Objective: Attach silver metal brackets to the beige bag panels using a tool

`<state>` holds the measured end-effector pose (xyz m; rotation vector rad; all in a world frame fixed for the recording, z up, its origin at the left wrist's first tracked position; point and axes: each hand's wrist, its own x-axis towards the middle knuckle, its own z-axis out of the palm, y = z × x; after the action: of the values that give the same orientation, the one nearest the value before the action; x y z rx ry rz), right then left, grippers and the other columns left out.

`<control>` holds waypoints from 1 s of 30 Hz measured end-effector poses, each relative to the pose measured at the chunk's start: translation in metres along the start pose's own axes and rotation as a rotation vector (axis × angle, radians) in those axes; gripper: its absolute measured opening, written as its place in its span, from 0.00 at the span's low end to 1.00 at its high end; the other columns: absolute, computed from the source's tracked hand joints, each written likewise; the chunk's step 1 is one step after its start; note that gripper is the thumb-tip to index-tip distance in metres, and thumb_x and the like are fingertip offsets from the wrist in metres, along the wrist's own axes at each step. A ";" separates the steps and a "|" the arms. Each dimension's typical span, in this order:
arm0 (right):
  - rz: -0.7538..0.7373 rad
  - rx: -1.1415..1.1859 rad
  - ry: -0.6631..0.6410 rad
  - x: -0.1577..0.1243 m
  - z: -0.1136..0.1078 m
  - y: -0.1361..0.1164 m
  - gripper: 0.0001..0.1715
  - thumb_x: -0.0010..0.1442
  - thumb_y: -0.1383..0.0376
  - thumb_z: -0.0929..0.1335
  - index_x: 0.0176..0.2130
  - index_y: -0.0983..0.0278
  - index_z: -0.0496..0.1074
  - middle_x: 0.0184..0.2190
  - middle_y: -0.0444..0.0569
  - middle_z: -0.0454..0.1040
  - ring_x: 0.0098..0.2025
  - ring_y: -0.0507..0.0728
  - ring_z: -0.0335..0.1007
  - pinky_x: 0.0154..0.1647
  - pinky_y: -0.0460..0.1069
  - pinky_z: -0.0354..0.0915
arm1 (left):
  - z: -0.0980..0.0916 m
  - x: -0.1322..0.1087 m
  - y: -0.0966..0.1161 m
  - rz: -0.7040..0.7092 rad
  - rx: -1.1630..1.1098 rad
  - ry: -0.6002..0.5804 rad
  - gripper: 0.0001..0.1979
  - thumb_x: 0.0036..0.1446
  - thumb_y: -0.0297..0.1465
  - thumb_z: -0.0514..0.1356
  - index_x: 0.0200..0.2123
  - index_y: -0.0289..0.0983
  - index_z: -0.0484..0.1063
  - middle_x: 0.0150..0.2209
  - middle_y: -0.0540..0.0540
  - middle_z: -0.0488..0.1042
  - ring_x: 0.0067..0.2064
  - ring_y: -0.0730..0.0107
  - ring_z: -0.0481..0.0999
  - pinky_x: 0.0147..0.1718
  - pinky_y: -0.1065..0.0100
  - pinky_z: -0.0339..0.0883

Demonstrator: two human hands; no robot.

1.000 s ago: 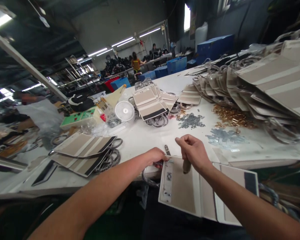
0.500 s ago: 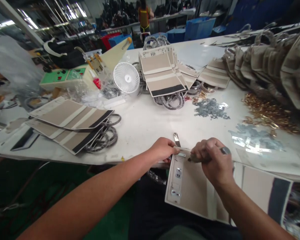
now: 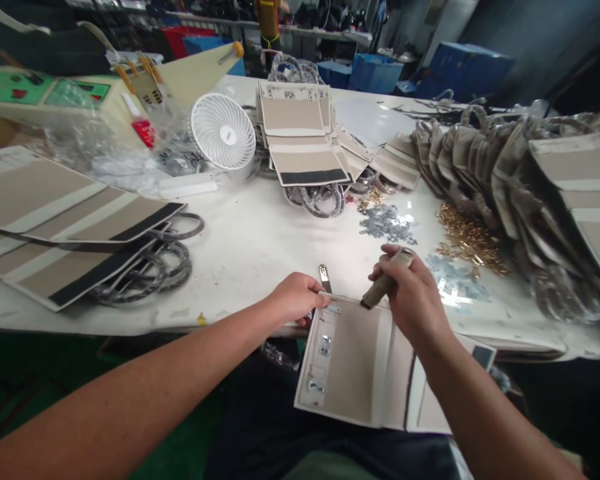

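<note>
Left hand [image 3: 300, 297] and right hand [image 3: 416, 290] are both full in the head view, the only one. The left hand pinches the far left corner of a flat, tan and cream panel that looks stiff [image 3: 354, 373]. The right hand is wrapped around a short, fat, brown-grey tool with a dark end [image 3: 379, 289]. The panel is in front of the person, sticking out past the near edge of the white, flat bench [image 3: 240, 247]. Its long way goes from left to right, sloping a little. Across its left end, from the far side to the near side, goes a pale strip [image 3: 321, 365] with small, square, silver metal plates [image 3: 325, 344]. The left hand is nearer to this strip, right by its far end. The tool's dark end is a bit to the right of the strip, over the tan part, and points down and left. Whether it touches the panel, I cannot tell. Just past the pinched corner is a thin, dark piece with a shiny silver end [image 3: 323, 275].
</note>
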<state>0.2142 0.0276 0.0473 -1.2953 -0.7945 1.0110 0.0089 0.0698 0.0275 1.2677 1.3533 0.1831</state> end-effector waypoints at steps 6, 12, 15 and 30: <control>-0.411 -0.835 -0.336 0.023 -0.008 0.034 0.15 0.62 0.59 0.70 0.48 0.59 0.77 0.37 0.49 0.77 0.39 0.61 0.73 0.44 0.56 0.69 | 0.002 -0.002 -0.002 0.010 -0.019 0.008 0.04 0.55 0.29 0.67 0.35 0.36 0.80 0.25 0.51 0.73 0.24 0.70 0.73 0.19 0.71 0.70; -0.525 -1.087 -0.377 0.026 -0.041 0.018 0.23 0.62 0.55 0.73 0.56 0.55 0.77 0.44 0.51 0.81 0.39 0.62 0.78 0.41 0.56 0.70 | 0.004 -0.006 -0.005 0.044 0.002 0.012 0.06 0.53 0.29 0.68 0.36 0.36 0.81 0.26 0.51 0.74 0.23 0.72 0.72 0.21 0.71 0.70; -0.530 -1.122 -0.318 0.018 -0.060 -0.015 0.19 0.58 0.52 0.75 0.48 0.55 0.80 0.36 0.49 0.82 0.31 0.61 0.75 0.34 0.55 0.68 | 0.004 -0.007 -0.005 0.047 0.022 0.017 0.06 0.54 0.30 0.67 0.36 0.36 0.82 0.27 0.50 0.75 0.23 0.71 0.72 0.21 0.70 0.70; -0.113 0.422 -0.060 -0.023 0.036 0.003 0.26 0.59 0.54 0.74 0.24 0.61 0.59 0.17 0.35 0.56 0.16 0.47 0.51 0.19 0.46 0.58 | 0.010 0.000 -0.012 0.049 0.033 0.048 0.09 0.52 0.33 0.68 0.38 0.39 0.83 0.28 0.48 0.79 0.24 0.68 0.75 0.21 0.69 0.71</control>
<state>0.1727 0.0203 0.0509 -0.8535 -0.6477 1.0623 0.0101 0.0599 0.0163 1.3324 1.3715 0.2272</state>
